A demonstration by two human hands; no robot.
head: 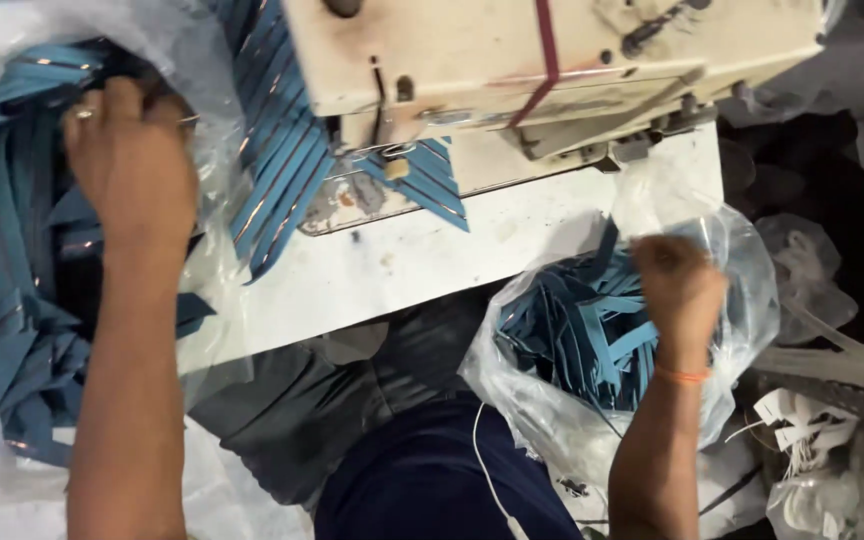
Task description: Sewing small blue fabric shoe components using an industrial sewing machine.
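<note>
My left hand [132,165] is stretched forward, fingers curled down into the blue strips [12,260] in the big clear bag [12,30]. My right hand [680,285] is fisted around the smaller bag [552,400] of strips beside the table [422,260].

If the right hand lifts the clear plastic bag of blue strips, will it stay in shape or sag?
The clear plastic bag looks thin and creased, so it would probably sag. Its blue strips lie bent and loose, so they may shift. The right hand grips its top edge.
</note>
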